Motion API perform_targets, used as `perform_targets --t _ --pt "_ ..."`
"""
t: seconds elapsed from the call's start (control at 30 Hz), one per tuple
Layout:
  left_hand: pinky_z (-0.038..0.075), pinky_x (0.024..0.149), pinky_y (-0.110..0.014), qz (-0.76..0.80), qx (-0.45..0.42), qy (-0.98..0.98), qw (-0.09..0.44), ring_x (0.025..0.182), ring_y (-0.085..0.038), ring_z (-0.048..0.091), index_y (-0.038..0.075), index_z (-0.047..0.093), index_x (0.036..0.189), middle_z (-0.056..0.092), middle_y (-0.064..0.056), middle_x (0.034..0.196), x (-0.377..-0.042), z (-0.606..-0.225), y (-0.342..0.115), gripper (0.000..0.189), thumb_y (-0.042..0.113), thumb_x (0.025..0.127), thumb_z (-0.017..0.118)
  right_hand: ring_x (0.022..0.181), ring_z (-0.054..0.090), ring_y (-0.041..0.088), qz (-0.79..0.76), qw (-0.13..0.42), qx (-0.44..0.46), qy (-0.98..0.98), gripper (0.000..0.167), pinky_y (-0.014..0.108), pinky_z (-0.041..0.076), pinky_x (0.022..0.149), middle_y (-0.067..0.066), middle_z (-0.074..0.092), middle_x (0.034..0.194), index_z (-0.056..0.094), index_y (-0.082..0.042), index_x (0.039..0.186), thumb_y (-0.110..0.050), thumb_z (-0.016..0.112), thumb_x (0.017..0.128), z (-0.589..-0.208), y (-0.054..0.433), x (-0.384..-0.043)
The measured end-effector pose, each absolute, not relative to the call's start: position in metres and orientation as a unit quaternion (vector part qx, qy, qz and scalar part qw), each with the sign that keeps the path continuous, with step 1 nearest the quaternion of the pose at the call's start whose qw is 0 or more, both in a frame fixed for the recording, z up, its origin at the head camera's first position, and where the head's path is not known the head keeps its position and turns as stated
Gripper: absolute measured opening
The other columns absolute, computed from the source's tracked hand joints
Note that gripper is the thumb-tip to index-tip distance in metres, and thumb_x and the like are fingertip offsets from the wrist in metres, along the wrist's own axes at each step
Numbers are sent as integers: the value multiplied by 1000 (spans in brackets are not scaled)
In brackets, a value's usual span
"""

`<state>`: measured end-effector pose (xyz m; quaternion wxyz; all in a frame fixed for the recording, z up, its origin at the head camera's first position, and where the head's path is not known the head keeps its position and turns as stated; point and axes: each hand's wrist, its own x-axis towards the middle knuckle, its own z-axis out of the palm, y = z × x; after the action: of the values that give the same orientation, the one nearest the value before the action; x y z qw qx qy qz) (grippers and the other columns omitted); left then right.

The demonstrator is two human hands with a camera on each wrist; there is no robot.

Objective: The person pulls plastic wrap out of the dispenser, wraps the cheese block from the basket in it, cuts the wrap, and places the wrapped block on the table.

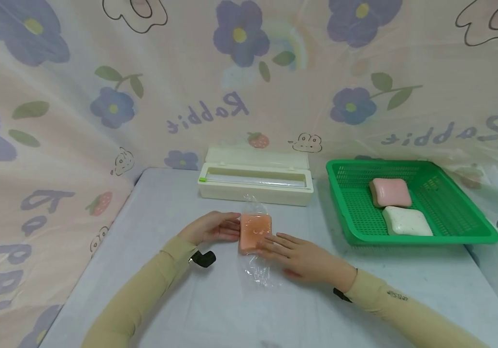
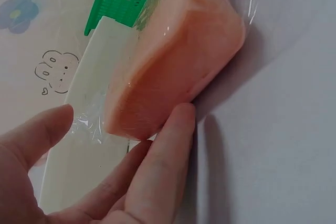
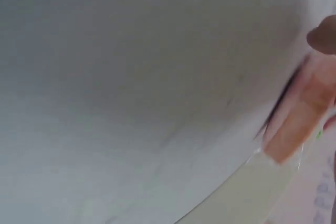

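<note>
An orange bar of soap (image 1: 255,231) lies on the table with clear plastic film (image 1: 258,273) around it, loose ends sticking out at the far and near sides. At its left edge is my left hand (image 1: 214,227). In the left wrist view, extended fingertips (image 2: 184,116) meet the lower side of the wrapped soap (image 2: 184,51), while the thumb (image 2: 52,124) stays apart from it. My right hand (image 1: 303,256) reaches in from the right, its straight fingers over the soap's near right corner. The right wrist view catches only the soap's end (image 3: 294,124) and a fingertip (image 3: 323,38).
Behind the soap stands a white cling film box (image 1: 255,193), lid raised, a film roll inside and a green slider at its left end. To the right, a green plastic basket (image 1: 340,203) holds a pink soap (image 1: 391,192) and a white soap (image 1: 407,221). A printed curtain (image 1: 188,72) hangs behind.
</note>
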<state>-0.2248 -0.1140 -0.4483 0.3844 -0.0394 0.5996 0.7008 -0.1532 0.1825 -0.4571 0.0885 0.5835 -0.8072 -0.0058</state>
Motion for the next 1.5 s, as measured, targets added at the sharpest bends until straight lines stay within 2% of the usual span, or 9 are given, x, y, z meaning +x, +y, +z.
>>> perform_targets --t 0.1,0.27,0.43,0.7,1.0,1.1,1.27,1.33,1.5 --pt "48 95 -45 701 -22 600 386 106 -34 62 -10 53 127 59 -28 119 -227 -449 -114 39 17 99 54 143 17 25 -47 101 598 -794 83 39 20 115 5 20 157 26 -10 151 -20 72 83 -458 174 -151" --pt "52 88 -41 684 -15 625 376 98 -31 65 -10 61 118 64 -25 112 -230 -456 -113 30 8 95 59 143 18 23 -78 117 615 -776 74 36 20 115 6 22 157 27 -10 151 -26 66 90 -459 156 -146" --pt "54 86 -39 675 -18 637 372 94 -29 67 -10 63 113 66 -23 108 -230 -460 -114 26 6 92 62 141 23 23 -75 127 632 -760 60 35 23 114 10 27 154 30 -7 150 -33 50 99 -462 143 -141" --pt "53 86 -37 681 -28 631 371 94 -29 67 -11 62 113 65 -25 109 -233 -459 -113 26 4 92 62 139 30 22 -43 140 642 -753 46 34 29 112 9 35 151 36 -5 146 -27 33 106 -465 137 -138" --pt "53 86 -38 696 -26 620 362 91 -28 67 -14 58 116 65 -25 108 -233 -459 -114 28 2 93 60 130 44 19 90 133 637 -754 35 28 34 108 10 50 140 50 -2 136 -10 36 105 -460 136 -143" --pt "53 87 -38 698 -31 617 362 91 -28 67 -14 58 117 65 -23 108 -232 -459 -113 29 1 92 61 125 49 16 153 123 619 -760 34 24 38 104 9 55 135 53 -1 133 -4 48 100 -457 136 -146" --pt "54 86 -39 700 -40 615 361 90 -27 68 -13 57 120 66 -22 106 -232 -460 -111 31 -1 92 61 114 56 13 267 76 542 -793 39 23 45 96 2 63 122 61 -6 124 2 67 86 -451 132 -155" --pt "54 86 -39 700 -40 615 360 89 -27 68 -13 56 121 67 -21 106 -232 -460 -111 32 -1 92 60 110 58 13 300 63 506 -806 33 25 48 94 1 65 116 65 -8 118 1 68 86 -449 130 -161" --pt "54 86 -38 699 -40 614 365 89 -26 67 -13 56 122 67 -20 104 -234 -461 -111 32 -1 93 59 109 59 17 367 27 423 -828 22 30 50 91 6 66 114 69 -6 111 0 64 90 -448 126 -174"
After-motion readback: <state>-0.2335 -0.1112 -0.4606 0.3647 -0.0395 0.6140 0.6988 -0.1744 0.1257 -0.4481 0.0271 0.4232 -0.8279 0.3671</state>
